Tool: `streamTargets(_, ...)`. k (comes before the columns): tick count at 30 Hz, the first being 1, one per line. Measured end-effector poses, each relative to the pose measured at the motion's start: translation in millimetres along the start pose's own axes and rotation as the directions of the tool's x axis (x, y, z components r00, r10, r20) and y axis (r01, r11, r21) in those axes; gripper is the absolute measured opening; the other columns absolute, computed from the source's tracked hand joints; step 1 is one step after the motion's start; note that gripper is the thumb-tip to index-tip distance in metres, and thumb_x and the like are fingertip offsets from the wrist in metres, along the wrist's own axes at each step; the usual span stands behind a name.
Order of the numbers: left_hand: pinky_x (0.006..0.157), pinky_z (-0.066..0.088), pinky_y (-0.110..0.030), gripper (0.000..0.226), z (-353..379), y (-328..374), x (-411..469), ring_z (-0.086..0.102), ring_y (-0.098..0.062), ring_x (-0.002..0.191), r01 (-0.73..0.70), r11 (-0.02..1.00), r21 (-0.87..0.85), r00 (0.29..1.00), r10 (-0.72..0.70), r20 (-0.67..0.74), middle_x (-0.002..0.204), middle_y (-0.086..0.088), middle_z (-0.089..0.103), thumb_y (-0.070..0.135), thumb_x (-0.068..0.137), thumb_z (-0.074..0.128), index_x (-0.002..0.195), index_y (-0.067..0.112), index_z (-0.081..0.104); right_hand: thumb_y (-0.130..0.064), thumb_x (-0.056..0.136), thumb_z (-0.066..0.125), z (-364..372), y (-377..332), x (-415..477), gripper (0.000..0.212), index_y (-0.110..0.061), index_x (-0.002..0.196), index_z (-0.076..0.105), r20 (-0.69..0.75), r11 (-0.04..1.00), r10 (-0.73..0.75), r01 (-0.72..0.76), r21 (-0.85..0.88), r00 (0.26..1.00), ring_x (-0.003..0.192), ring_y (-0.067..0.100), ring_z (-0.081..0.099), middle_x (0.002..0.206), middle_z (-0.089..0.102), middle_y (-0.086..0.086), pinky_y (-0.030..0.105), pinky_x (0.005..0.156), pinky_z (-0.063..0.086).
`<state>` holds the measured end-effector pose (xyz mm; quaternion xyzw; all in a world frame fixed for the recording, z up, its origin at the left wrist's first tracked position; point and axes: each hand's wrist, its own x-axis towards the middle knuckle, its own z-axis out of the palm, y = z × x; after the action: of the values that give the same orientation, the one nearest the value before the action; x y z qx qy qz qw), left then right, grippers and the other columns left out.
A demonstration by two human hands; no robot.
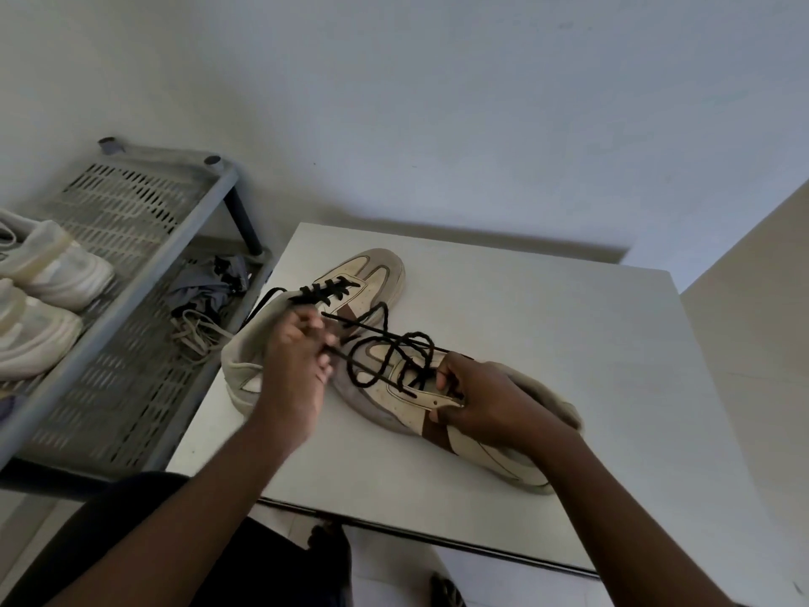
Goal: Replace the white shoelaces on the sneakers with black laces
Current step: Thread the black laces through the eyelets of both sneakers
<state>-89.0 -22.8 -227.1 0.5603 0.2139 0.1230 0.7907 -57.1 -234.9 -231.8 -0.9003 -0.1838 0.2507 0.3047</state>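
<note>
- Left fingers are curled tight and pinch one black lace. Two strands of it run taut from the pinch to the eyelets of the near sneaker, and a slack loop lies over that shoe's toe.
- The left hand hovers over the heel end of the far sneaker.
- Right fingers are curled down over the near sneaker's eyelet flap with the thumb below it, gripping the flap. Whether they also catch the lace cannot be told.
- The right hand covers that shoe's collar.
- There are two beige-and-brown sneakers, both on the white table, lying just beside each other.
- A second black lace is threaded across the far sneaker's front eyelets.
- White laces lie in a tangle on the lower shelf of the grey rack left of the table, too bunched to count.
- One grey cloth lies beside them.
- Two white shoes sit on the rack's top shelf.
</note>
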Motion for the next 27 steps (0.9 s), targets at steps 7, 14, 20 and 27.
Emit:
streamTargets(7, 0.047, 0.036, -0.015, 0.024, -21, 26, 18, 0.049, -0.005, 0.054, -0.239, 0.883, 0.404, 0.919, 0.340, -0.198, 0.065, 0.006, 0.055, -0.003, 0.090, 0.048, 0.084, 0.020, 0.044, -0.024, 0.085, 0.070, 2, -1, 3, 0.022, -0.027, 0.092, 0.050, -0.011, 1.000, 0.000, -0.001, -0.027, 1.000, 0.077, 0.004, 0.048, 0.090, 0.055, -0.009, 0.018, 0.059, 0.036)
streamTargets(14, 0.081, 0.039, -0.033, 0.031, 5, -20, -17, 0.057, -0.014, 0.089, -0.735, 0.002, 0.678, 0.668, 0.177, 0.723, 0.095, 0.005, 0.063, 0.044, 0.086, 0.054, 0.106, 0.020, 0.061, -0.025, 0.083, 0.071, 3, 1, 2, 0.020, -0.030, 0.092, 0.053, -0.024, 1.000, -0.020, 0.021, 0.012, 0.999, 0.077, 0.009, 0.054, 0.090, 0.061, -0.004, 0.022, 0.063, 0.045)
streamTargets(20, 0.054, 0.029, -0.027, 0.012, 9, -40, -13, 0.060, -0.023, 0.061, -0.713, -0.119, 0.692, 0.686, 0.088, 0.722, 0.066, 0.002, 0.059, 0.028, 0.086, 0.065, 0.089, 0.019, 0.057, -0.031, 0.089, 0.064, 11, -1, 2, 0.009, -0.026, 0.093, 0.057, -0.129, 1.000, -0.007, 0.010, 0.018, 0.992, 0.064, 0.010, 0.052, 0.077, 0.058, -0.006, 0.026, 0.059, 0.045)
streamTargets(27, 0.055, 0.041, -0.015, 0.015, -11, 13, 3, 0.051, -0.002, 0.056, -0.389, 0.669, 0.633, 0.755, -0.162, 0.635, 0.060, 0.008, 0.060, 0.012, 0.087, 0.064, 0.074, 0.020, 0.064, -0.024, 0.087, 0.065, 14, 1, 0, 0.005, -0.023, 0.086, 0.059, -0.210, 0.999, 0.034, -0.028, 0.031, 0.977, 0.065, 0.006, 0.051, 0.074, 0.054, -0.010, 0.021, 0.053, 0.037)
